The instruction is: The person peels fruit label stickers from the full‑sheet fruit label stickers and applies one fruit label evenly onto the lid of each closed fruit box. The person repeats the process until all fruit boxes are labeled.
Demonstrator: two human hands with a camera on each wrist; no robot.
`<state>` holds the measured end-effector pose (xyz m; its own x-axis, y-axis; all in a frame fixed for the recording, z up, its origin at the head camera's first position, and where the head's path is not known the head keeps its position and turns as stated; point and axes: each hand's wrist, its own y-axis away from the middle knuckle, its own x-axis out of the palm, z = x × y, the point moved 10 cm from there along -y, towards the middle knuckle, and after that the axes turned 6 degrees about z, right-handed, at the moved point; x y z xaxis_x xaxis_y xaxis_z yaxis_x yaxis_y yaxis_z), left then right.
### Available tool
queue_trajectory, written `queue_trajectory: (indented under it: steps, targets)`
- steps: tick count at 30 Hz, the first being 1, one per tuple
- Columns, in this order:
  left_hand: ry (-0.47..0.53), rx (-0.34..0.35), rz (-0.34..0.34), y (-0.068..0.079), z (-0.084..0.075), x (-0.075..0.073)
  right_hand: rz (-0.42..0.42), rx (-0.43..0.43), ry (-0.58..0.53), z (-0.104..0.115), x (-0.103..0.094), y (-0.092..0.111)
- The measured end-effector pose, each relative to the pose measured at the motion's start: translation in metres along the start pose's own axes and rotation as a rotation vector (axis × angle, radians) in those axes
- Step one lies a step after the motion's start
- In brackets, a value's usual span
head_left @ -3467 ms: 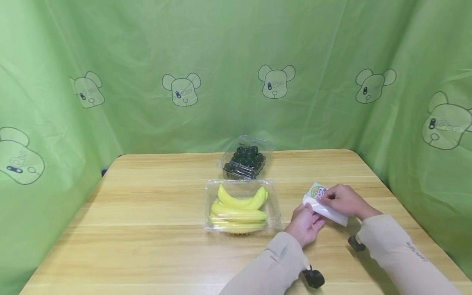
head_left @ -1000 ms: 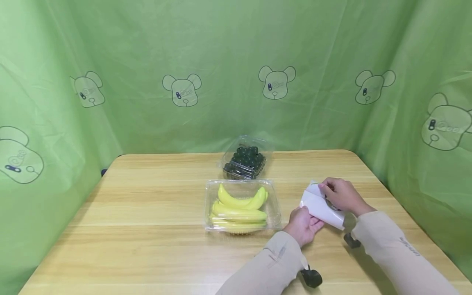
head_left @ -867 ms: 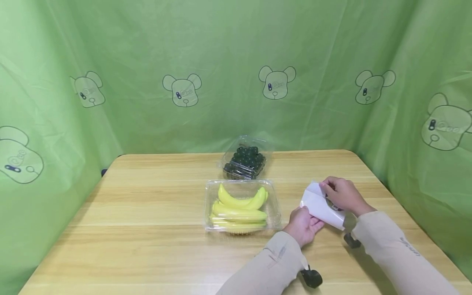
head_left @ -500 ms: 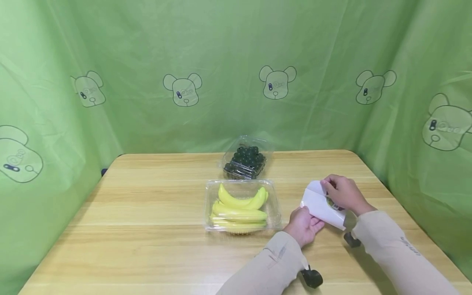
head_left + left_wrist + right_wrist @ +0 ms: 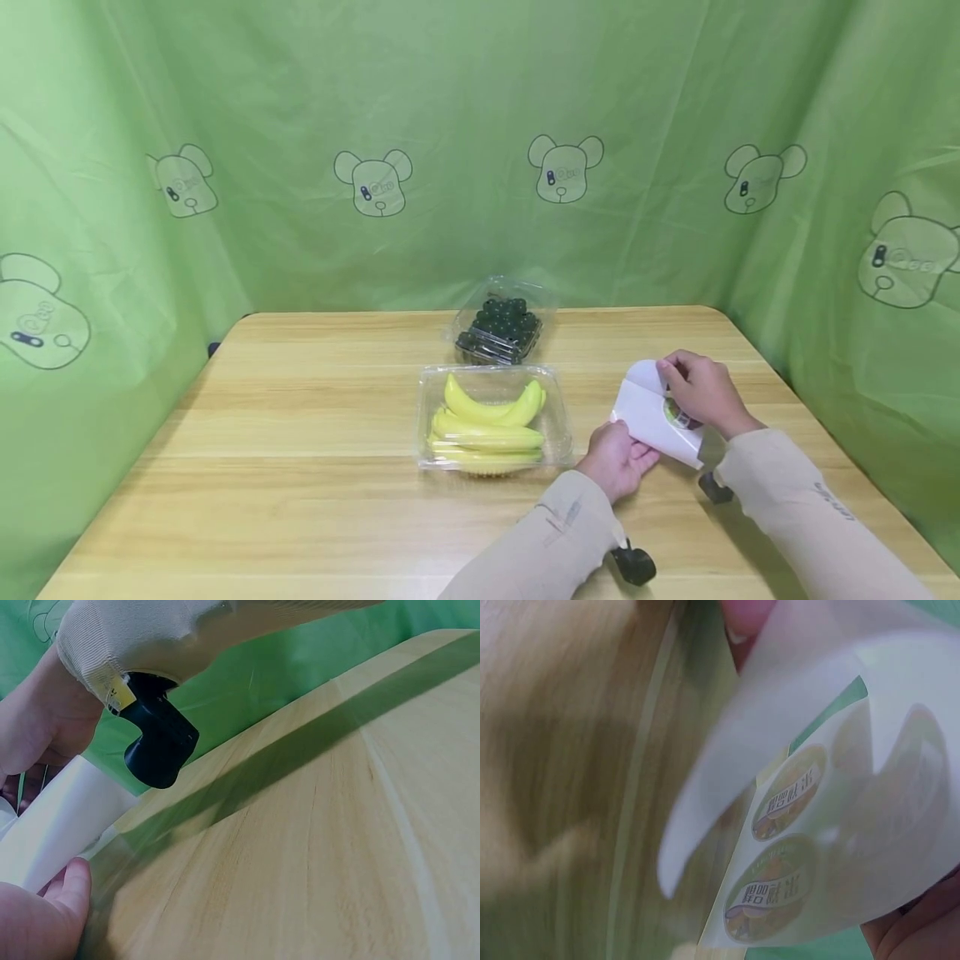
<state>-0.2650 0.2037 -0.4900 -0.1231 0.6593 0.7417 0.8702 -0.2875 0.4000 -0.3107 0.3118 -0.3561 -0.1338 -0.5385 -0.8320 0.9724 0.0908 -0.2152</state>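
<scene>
A white sheet of round fruit stickers (image 5: pixel 647 421) is held in the air over the table's right side, bent, with its plain side mostly toward the head camera. My left hand (image 5: pixel 617 460) grips its near left edge, thumb on top and fingers beneath. With thumb and forefinger, my right hand (image 5: pixel 703 392) pinches its upper part, beside a green and brown sticker (image 5: pixel 677 414). In the right wrist view, oval printed stickers (image 5: pixel 769 889) show below a curled-back white flap (image 5: pixel 727 765). Whether a sticker is coming off its backing cannot be told.
A clear plastic box (image 5: pixel 558 425) of yellow bananas (image 5: pixel 487 437) sits left of my hands. Behind it stands an open clear box (image 5: pixel 542 292) with dark grapes (image 5: pixel 504 321). Green cloth (image 5: pixel 465 242) walls surround the wooden table (image 5: pixel 285 467). Black devices (image 5: pixel 634 564) hang under both wrists.
The sheet's printed top has given way to its plain white side as it bends over. My right hand has risen slightly, pulling the sheet's upper part up. My left hand barely moved.
</scene>
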Motion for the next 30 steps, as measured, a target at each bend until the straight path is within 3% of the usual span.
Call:
queue_trajectory:
  steps: [30]
  targets:
    - [0.001,0.013,0.0,0.0,-0.001,-0.003,-0.081,-0.022,-0.008,0.001,-0.016,-0.001]
